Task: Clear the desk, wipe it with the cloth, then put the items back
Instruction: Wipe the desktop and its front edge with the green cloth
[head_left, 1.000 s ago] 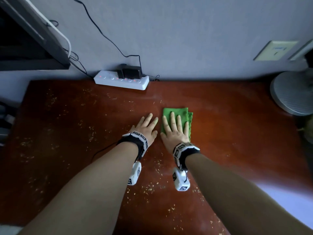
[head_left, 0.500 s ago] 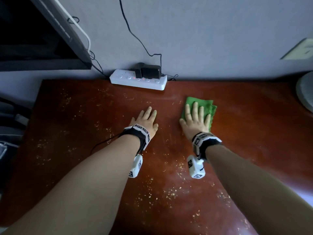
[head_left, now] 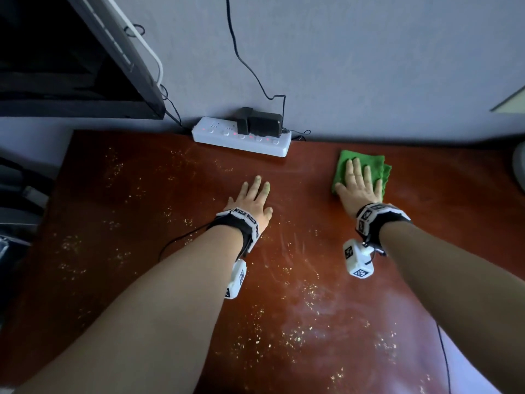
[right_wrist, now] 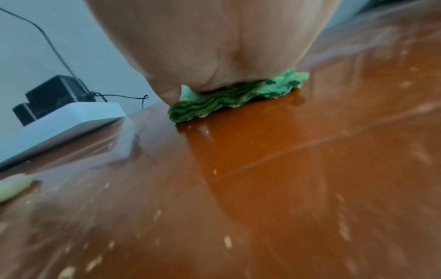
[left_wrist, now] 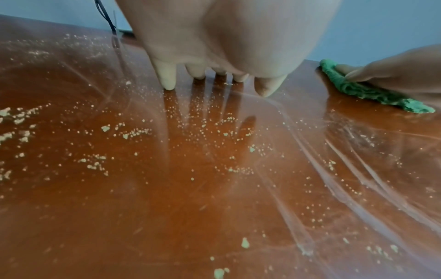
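Observation:
A folded green cloth (head_left: 369, 163) (left_wrist: 372, 92) (right_wrist: 229, 96) lies on the reddish-brown desk (head_left: 142, 209) near its back edge, right of the power strip. My right hand (head_left: 359, 183) presses flat on the cloth with straight fingers. My left hand (head_left: 252, 197) (left_wrist: 214, 75) rests flat on the bare desk in the middle, fingers spread, fingertips touching the wood. Pale crumbs (head_left: 298, 334) (left_wrist: 128, 132) are scattered over the left and near parts of the desk. Faint wipe streaks (head_left: 287, 251) show between the two hands.
A white power strip (head_left: 241, 136) (right_wrist: 64, 122) with black adapters (head_left: 261, 122) plugged in lies against the grey wall at the back. A dark monitor (head_left: 85, 58) hangs over the back left corner. A round grey object (head_left: 520, 169) sits at the far right edge.
My right hand has slid the cloth away from the left hand, to the right and toward the back of the desk. The left hand has stayed flat in place.

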Demonstrator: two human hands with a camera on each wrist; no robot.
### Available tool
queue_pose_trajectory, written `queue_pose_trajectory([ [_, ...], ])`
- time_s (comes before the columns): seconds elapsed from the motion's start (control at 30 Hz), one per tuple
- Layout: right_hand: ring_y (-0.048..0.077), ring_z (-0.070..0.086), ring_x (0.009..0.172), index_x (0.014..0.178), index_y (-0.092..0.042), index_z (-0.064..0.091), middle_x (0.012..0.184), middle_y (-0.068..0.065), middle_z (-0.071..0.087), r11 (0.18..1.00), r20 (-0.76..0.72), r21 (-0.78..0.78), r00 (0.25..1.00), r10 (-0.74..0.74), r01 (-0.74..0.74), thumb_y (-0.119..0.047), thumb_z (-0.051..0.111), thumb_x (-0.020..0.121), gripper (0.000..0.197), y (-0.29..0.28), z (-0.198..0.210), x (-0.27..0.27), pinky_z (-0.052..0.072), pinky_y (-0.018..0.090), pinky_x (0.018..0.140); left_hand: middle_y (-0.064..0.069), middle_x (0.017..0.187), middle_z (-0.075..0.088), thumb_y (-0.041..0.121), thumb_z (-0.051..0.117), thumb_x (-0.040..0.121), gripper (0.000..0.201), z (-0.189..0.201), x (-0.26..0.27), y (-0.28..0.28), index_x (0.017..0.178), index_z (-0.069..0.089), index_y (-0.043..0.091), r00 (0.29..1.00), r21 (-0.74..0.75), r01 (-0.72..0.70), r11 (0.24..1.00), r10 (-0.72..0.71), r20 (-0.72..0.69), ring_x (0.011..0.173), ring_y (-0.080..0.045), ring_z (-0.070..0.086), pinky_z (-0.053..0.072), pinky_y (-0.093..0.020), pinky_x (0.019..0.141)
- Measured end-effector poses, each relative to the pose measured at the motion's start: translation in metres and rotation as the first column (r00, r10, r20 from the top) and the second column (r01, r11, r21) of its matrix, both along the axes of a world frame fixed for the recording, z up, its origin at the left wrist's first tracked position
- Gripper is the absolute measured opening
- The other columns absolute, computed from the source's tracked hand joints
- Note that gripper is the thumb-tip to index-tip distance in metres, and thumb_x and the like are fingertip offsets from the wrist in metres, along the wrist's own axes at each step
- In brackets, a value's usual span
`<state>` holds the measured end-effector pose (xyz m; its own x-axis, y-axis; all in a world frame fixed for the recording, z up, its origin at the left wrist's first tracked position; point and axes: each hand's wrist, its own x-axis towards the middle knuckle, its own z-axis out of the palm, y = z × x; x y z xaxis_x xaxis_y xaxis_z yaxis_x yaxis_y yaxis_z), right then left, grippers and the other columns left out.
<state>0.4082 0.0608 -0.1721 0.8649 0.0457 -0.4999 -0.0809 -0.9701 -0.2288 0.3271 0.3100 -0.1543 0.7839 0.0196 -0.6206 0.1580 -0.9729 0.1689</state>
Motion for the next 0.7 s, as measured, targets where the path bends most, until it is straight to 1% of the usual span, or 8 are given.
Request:
queue_pose_trajectory([
  [0.13, 0.020, -0.014, 0.150, 0.156, -0.026, -0.007, 0.163, -0.008, -0.016, 1.000, 0.027, -0.017, 1.000, 0.002, -0.001, -0.045, 0.029, 0.099, 0.070, 0.022, 0.001, 0.014, -0.009, 0.051, 0.119, 0.009, 0.160, -0.024, 0.042, 0.029, 0.103, 0.065, -0.004, -0.003, 0.000, 0.155, -0.008, 0.032, 1.000, -0.014, 0.011, 1.000, -0.011, 0.025, 0.150, -0.020, -0.013, 0.008, -0.054, 0.120],
  [0.27, 0.021, -0.015, 0.150, 0.156, -0.027, -0.010, 0.163, -0.007, -0.018, 0.991, 0.043, -0.010, 0.990, 0.136, -0.136, -0.045, 0.027, 0.099, 0.070, 0.061, 0.003, 0.026, -0.010, 0.052, 0.119, 0.010, 0.160, -0.023, 0.040, 0.028, 0.103, 0.063, -0.006, -0.001, 0.005, 0.155, -0.007, 0.032, 0.999, -0.055, 0.017, 0.998, -0.015, 0.030, 0.150, -0.020, -0.013, 0.005, -0.053, 0.119],
  [0.37, 0.022, -0.016, 0.150, 0.156, -0.028, -0.011, 0.162, -0.006, -0.019, 0.983, 0.053, -0.020, 0.982, 0.184, -0.183, -0.045, 0.026, 0.099, 0.071, 0.089, 0.002, 0.028, -0.010, 0.053, 0.119, 0.012, 0.160, -0.023, 0.039, 0.028, 0.103, 0.062, -0.007, 0.001, 0.008, 0.155, -0.006, 0.034, 1.000, -0.084, 0.008, 0.996, -0.007, 0.012, 0.150, -0.019, -0.014, 0.003, -0.053, 0.119],
  [0.43, 0.022, -0.016, 0.150, 0.156, -0.027, -0.011, 0.162, -0.006, -0.019, 0.978, 0.062, -0.027, 0.976, 0.207, -0.206, -0.046, 0.027, 0.099, 0.071, 0.097, 0.002, 0.019, -0.010, 0.053, 0.119, 0.012, 0.160, -0.024, 0.040, 0.028, 0.103, 0.063, -0.007, 0.001, 0.009, 0.155, -0.006, 0.034, 1.000, -0.077, 0.007, 0.997, -0.006, 0.010, 0.150, -0.018, -0.014, 0.003, -0.052, 0.119],
  [0.53, 0.021, -0.017, 0.149, 0.156, -0.029, -0.011, 0.162, -0.007, -0.020, 0.964, 0.051, -0.028, 0.963, 0.264, -0.263, -0.047, 0.027, 0.099, 0.071, 0.096, 0.006, -0.014, -0.010, 0.051, 0.119, 0.012, 0.160, -0.024, 0.042, 0.026, 0.103, 0.063, -0.006, -0.001, 0.007, 0.155, -0.008, 0.033, 1.000, -0.039, 0.025, 0.999, -0.024, 0.015, 0.150, -0.019, -0.014, 0.004, -0.052, 0.120],
  [0.6, 0.020, -0.018, 0.149, 0.155, -0.028, -0.012, 0.161, -0.007, -0.021, 0.962, 0.036, -0.040, 0.962, 0.270, -0.269, -0.048, 0.026, 0.099, 0.071, 0.095, 0.007, -0.034, -0.010, 0.051, 0.119, 0.012, 0.160, -0.023, 0.045, 0.023, 0.102, 0.062, -0.005, -0.002, 0.007, 0.155, -0.007, 0.033, 0.999, -0.025, 0.031, 0.999, -0.030, 0.031, 0.150, -0.019, -0.013, 0.006, -0.052, 0.120],
  [0.7, 0.020, -0.017, 0.149, 0.156, -0.028, -0.011, 0.162, -0.007, -0.020, 0.969, 0.021, -0.052, 0.970, 0.242, -0.241, -0.047, 0.025, 0.099, 0.070, 0.099, 0.007, -0.030, -0.009, 0.053, 0.119, 0.012, 0.161, -0.021, 0.046, 0.023, 0.102, 0.061, -0.005, 0.000, 0.009, 0.155, -0.004, 0.034, 0.999, -0.044, 0.028, 0.999, -0.027, 0.037, 0.150, -0.018, -0.011, 0.007, -0.051, 0.119],
])
